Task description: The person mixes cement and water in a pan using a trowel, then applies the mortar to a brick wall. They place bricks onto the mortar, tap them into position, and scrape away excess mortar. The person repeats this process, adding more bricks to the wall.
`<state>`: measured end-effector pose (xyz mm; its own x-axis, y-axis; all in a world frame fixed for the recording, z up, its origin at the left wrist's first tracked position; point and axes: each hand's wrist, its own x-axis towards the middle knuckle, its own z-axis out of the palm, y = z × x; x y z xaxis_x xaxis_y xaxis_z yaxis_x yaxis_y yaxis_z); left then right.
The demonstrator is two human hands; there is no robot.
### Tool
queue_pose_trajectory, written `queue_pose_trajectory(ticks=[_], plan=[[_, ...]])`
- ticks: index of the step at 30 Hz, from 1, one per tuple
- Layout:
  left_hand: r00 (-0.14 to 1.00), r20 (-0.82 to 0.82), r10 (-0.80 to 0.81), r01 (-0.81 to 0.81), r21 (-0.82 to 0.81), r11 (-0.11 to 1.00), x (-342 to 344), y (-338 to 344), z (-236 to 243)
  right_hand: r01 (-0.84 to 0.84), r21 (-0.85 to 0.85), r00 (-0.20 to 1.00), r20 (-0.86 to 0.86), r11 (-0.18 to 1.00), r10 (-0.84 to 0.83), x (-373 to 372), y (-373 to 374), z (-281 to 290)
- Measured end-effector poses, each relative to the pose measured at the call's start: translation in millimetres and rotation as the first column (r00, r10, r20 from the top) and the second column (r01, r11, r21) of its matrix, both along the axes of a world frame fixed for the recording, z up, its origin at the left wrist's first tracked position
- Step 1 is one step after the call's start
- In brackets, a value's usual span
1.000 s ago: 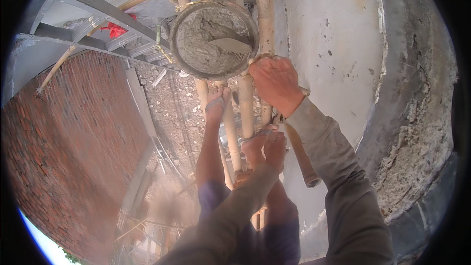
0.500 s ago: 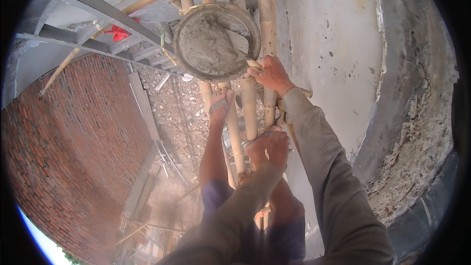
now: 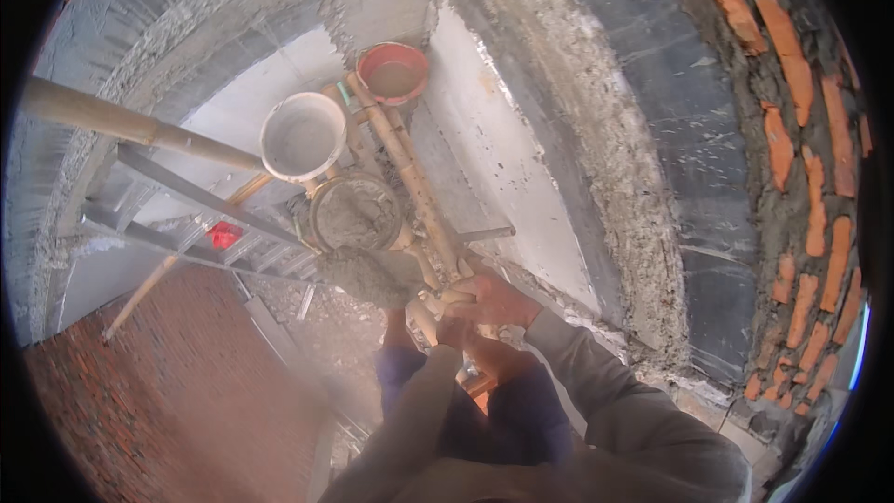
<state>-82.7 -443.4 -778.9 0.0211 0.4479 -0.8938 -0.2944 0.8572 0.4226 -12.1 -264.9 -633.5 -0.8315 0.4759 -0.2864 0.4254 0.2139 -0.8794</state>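
— Shifted right grip point(image 3: 498, 298) off the rim of the round grey metal pan of wet mortar point(image 3: 356, 212), down onto the pale bamboo scaffold poles point(image 3: 410, 172).
— Wrapped left grip point(image 3: 453, 331) there too, both clenched round the poles, pan lodged just above. Probably called for steady footing first.

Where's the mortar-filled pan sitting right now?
In the head view the mortar-filled pan sits left of centre on the bamboo poles, just below the white bucket and above the hands.
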Motion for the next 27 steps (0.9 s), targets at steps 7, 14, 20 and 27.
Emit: queue_pose_trajectory(ticks=[7, 14, 20, 27], plan=[[0.986, -0.041, 0.164, -0.158, 0.121, 0.98, -111.0, 44.4, 116.0, 0.269, -0.27, 0.963, 0.103, 0.925, -0.25, 114.6, -53.8, 282.3], [0.919, -0.027, 0.393, -0.353, 0.389, 0.851, -183.8, 204.3, 232.9, 0.589, -0.072, 0.807, 0.001, 0.805, -0.59, 228.5, -127.0, 435.8], [0.991, -0.128, 0.037, 0.093, 0.864, 0.495, -79.9, 312.7, 422.3, 0.773, 0.062, 0.624, 0.104, 0.632, -0.774, 308.2, -192.8, 550.8], [0.841, -0.301, -0.45, 0.118, 0.914, -0.389, 118.9, 329.6, 711.5, 0.913, 0.137, 0.348, 0.232, 0.385, -0.908, 374.8, -247.9, 684.4]])
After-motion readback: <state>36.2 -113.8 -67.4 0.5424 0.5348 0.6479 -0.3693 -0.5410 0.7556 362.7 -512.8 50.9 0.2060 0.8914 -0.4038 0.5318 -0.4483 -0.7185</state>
